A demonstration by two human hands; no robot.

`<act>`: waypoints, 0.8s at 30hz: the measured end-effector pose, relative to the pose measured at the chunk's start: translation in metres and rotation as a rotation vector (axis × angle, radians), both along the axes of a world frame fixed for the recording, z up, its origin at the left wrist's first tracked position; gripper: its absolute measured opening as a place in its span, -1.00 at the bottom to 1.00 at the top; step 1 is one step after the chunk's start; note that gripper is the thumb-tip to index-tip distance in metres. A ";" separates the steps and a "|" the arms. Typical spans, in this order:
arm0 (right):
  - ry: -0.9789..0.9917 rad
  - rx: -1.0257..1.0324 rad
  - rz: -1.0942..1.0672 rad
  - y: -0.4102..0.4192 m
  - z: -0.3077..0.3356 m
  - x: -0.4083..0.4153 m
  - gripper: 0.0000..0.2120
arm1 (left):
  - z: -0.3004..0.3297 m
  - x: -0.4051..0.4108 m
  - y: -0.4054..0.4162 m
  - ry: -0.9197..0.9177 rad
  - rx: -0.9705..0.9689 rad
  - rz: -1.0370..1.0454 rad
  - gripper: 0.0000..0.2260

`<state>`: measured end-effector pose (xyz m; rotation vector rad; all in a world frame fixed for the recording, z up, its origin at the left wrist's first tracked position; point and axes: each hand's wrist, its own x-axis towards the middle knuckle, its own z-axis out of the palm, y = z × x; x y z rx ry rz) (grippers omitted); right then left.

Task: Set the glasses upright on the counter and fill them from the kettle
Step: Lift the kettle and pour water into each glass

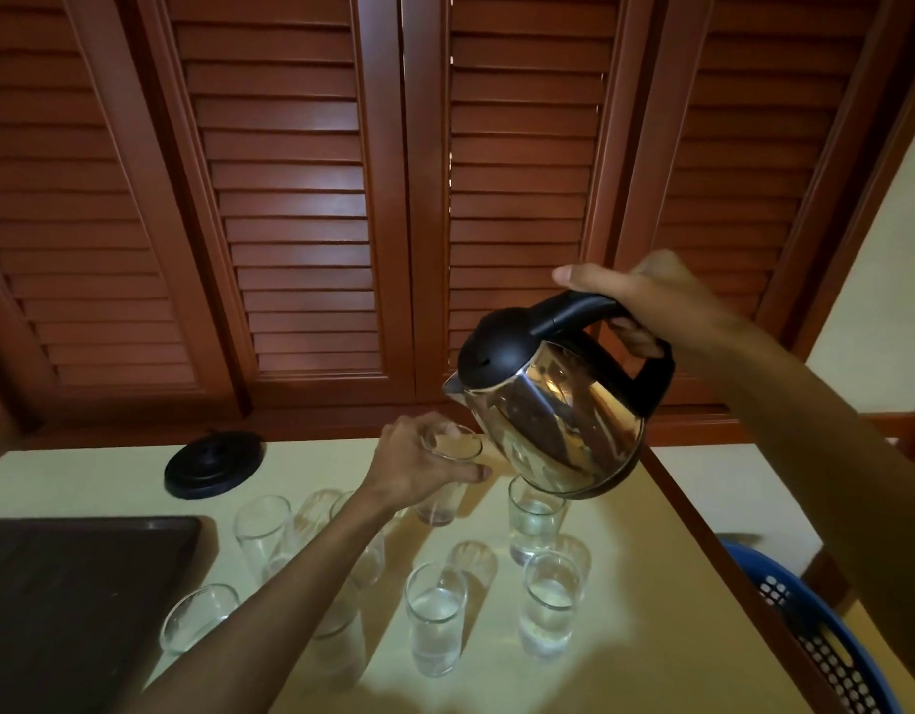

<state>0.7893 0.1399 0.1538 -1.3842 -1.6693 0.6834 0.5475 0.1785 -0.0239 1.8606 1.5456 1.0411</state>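
Louvred wooden shutters (301, 198) fill the far wall, and below them the pale bench (589, 636) carries everything else: a dark tray (69, 600) at the near left, a blue basket (816, 626) off the right edge, and the round black kettle base (213, 463) at the far left. The steel kettle (553, 409) hangs in the air over the bench's far right, tipped with its spout to the left; the right hand (656, 306) has its grip clamped round the black handle. The left hand (419, 466) wraps its grip around a raised glass (447, 474) just under the spout. Three upright glasses at the near right hold water (436, 618); those to the left (262, 530) look empty. To pour well, the person likely needs to tip slowly, keep the spout over the rim, hold the glass level, and stop short of the brim. Whether water is running cannot be told.
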 end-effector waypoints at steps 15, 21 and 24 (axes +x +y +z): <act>0.030 0.009 -0.007 0.001 -0.019 0.004 -0.43 | -0.030 0.000 0.005 0.479 -0.123 0.023 -0.30; 0.052 0.008 -0.003 0.006 -0.020 -0.002 -0.42 | -0.029 -0.001 0.003 0.535 -0.169 -0.027 -0.25; 0.058 0.006 0.018 0.006 -0.023 -0.006 -0.42 | -0.028 -0.002 0.001 0.531 -0.193 -0.051 -0.23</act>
